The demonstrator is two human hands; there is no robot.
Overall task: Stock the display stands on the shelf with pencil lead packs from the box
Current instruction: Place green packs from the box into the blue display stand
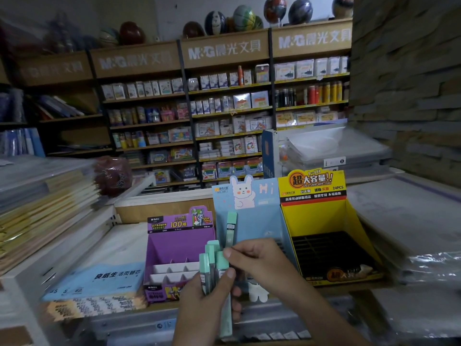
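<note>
Mint-green pencil lead packs (211,263), spare stock, gripped in my curled left hand (204,308) just before the blue display stand (259,221); my right hand (262,263) pinches one pack (230,228) upright against it, seemingly for slotting.

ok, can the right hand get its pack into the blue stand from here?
Probably yes. The right hand pinches one mint pack directly before the blue stand, with nothing between them; the left hand holds its bundle lower left.
</note>
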